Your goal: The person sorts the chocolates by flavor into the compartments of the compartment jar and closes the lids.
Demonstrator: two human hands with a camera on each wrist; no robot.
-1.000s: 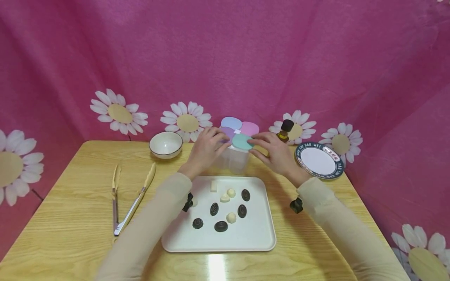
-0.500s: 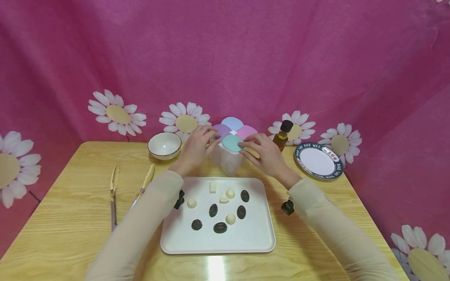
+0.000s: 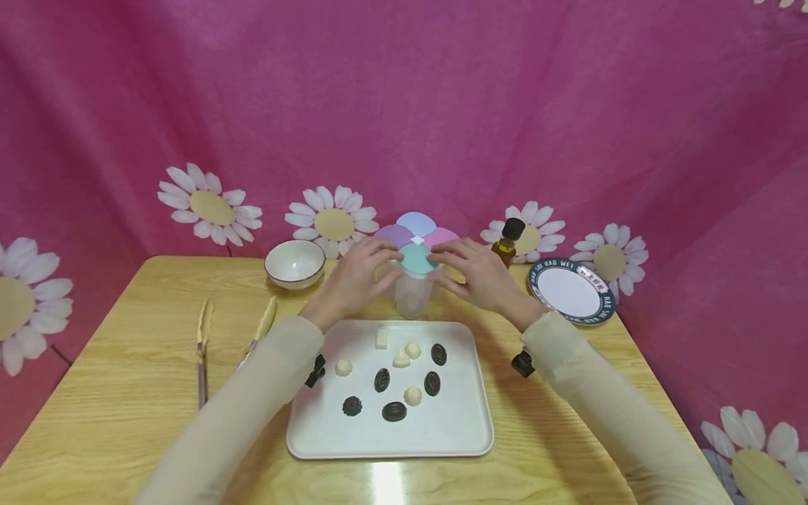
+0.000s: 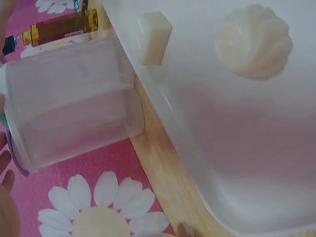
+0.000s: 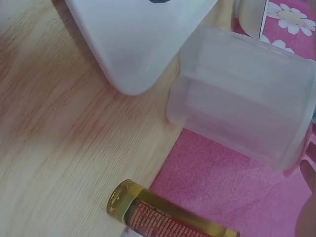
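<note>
A translucent storage box (image 3: 413, 298) with four petal-shaped lids stands upright near the table's back edge. Its green lid (image 3: 417, 259) faces me, with the purple lid (image 3: 393, 234) at left, the pink lid (image 3: 442, 237) at right and the blue lid (image 3: 415, 224) behind. My left hand (image 3: 355, 275) grips the box's upper edge at the left of the green lid. Opposite it, my right hand (image 3: 481, 273) holds the right side, thumb lower than the fingers. All lids look down. The box's see-through wall (image 4: 79, 103) fills much of the left wrist view.
In front lies a white tray (image 3: 442, 436) with several dark and white chocolates (image 3: 394, 412). Tongs (image 3: 201, 358) lie at left, partly behind my sleeve. A bowl (image 3: 294, 264) stands back left; an oil bottle (image 3: 507, 245) and a rimmed plate (image 3: 571, 291) are at right.
The box has shifted slightly left and turned a little, bringing the green lid more squarely to the front. My left hand has gone from beside the purple lid to the green lid's left edge.
</note>
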